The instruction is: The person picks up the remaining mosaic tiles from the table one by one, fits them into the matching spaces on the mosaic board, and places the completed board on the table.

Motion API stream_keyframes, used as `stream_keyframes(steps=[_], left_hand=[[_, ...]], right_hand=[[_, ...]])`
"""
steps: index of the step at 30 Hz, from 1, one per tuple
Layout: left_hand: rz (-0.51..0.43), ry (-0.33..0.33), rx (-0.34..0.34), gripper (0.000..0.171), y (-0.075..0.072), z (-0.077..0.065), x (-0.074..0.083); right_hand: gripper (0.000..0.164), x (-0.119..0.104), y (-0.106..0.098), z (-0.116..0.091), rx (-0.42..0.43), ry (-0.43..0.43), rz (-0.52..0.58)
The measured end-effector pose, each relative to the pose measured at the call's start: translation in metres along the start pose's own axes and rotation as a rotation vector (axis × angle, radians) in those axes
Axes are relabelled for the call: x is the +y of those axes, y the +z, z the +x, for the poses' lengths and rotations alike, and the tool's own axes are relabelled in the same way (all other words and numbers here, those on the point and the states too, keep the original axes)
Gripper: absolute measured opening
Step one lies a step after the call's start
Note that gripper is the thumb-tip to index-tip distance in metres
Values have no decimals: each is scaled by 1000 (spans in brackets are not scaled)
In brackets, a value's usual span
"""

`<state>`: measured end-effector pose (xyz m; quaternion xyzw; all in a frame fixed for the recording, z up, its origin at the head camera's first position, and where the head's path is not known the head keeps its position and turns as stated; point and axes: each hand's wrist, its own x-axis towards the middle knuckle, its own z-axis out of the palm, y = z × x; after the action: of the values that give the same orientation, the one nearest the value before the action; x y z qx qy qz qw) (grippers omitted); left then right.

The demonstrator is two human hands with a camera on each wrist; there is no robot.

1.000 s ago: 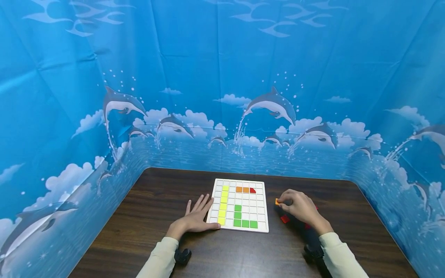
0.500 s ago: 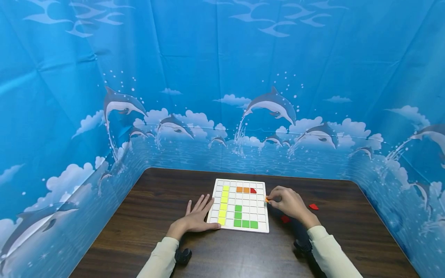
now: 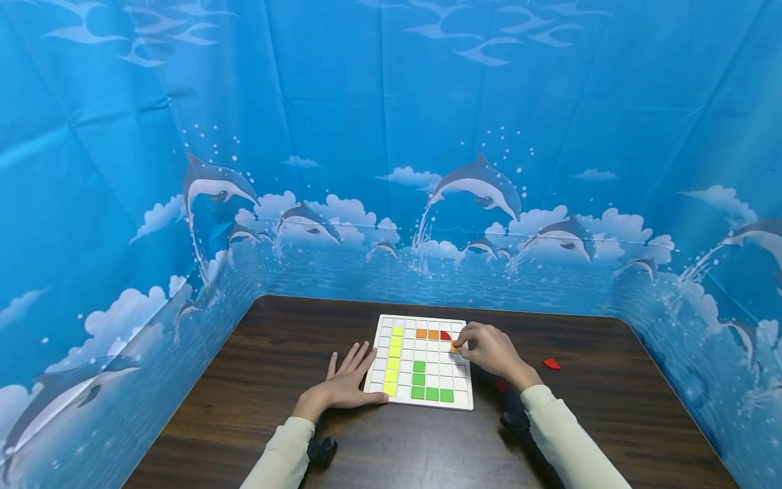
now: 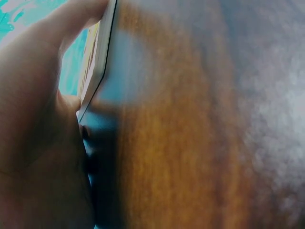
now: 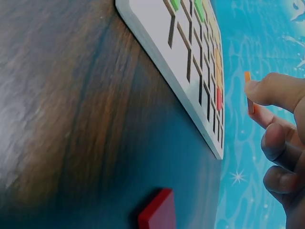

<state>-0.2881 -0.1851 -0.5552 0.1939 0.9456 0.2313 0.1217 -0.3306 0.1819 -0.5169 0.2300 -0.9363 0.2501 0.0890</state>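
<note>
A white square grid board (image 3: pixel 440 367) lies on the dark wooden table. It carries a yellow column of tiles (image 3: pixel 392 363), an L of green tiles (image 3: pixel 418 380), two orange tiles (image 3: pixel 427 334) and a red rounded tile (image 3: pixel 445 335) in one row. My left hand (image 3: pixel 345 384) rests with spread fingers at the board's left edge, its thumb along the near left corner. Between thumb and finger my right hand (image 3: pixel 491 350) pinches an orange tile (image 5: pixel 249 93), held over the board's right side near the red tile.
On the table (image 3: pixel 244 380) right of the board lies a red tile (image 3: pixel 552 364). Another red piece (image 5: pixel 159 212) sits nearer the board, partly under the right wrist in the head view. A blue dolphin-print curtain (image 3: pixel 391 170) surrounds the table.
My right hand has carried the orange tile leftward from beside the board to over its right columns. A red tile it had covered now shows on the right. The left hand stays put.
</note>
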Motion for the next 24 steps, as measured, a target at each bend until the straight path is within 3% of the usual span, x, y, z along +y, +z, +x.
stream_keyframes(steps=[3, 11, 20, 24], left_hand=[[17, 23, 20, 118, 7, 3, -8], [-1, 0, 2, 120, 1, 0, -2], [27, 3, 0, 121, 6, 5, -9], [11, 6, 6, 120, 4, 2, -5]], right_hand=[[6, -2, 3, 5, -1, -9, -2], [5, -7, 7, 17, -12, 3, -16], [4, -5, 15, 27, -41, 18, -24], [4, -5, 20, 29, -63, 37, -31]])
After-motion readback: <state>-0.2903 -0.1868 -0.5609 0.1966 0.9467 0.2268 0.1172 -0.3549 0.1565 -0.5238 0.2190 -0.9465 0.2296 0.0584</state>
